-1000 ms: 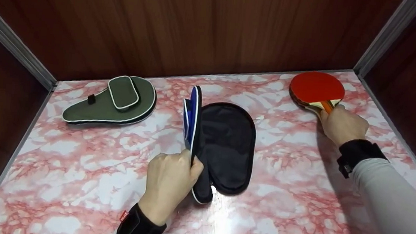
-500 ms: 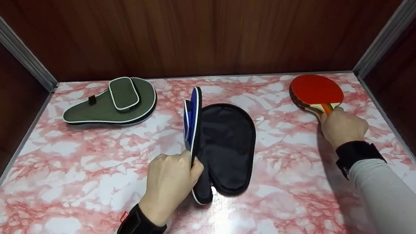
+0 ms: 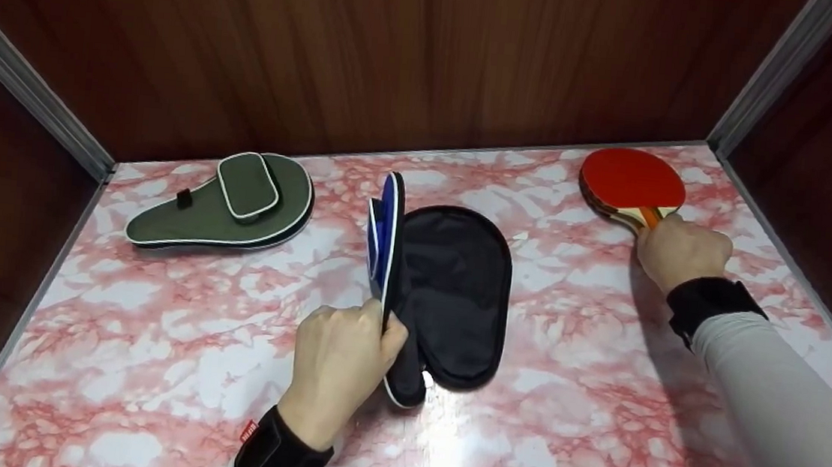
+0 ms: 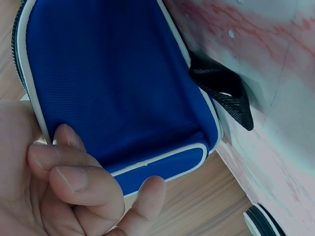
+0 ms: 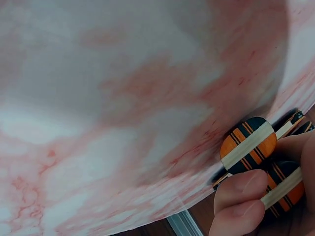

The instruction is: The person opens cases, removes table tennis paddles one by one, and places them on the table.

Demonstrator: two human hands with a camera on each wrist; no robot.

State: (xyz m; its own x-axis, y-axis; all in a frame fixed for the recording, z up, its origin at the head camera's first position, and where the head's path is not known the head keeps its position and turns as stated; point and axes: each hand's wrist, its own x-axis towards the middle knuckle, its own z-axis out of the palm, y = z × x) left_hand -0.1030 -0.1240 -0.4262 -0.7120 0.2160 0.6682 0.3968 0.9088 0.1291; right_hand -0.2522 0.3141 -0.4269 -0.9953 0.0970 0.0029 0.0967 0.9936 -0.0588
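One of the two stacked paddles [image 3: 632,179] could slip, I judge, if the right hand [image 3: 686,249] holds their paired handles [image 5: 248,144] unevenly; the blue case [image 4: 113,83] might flop over if the left hand [image 3: 341,355] loosens its pinch. That left hand has its fingers curled at the raised cover's edge, the black inner half [image 3: 456,290] lying just to its right. The right hand's fingers wrap both handles, well apart from the case. Beyond the left hand, leftward, lies a green case [image 3: 214,217].
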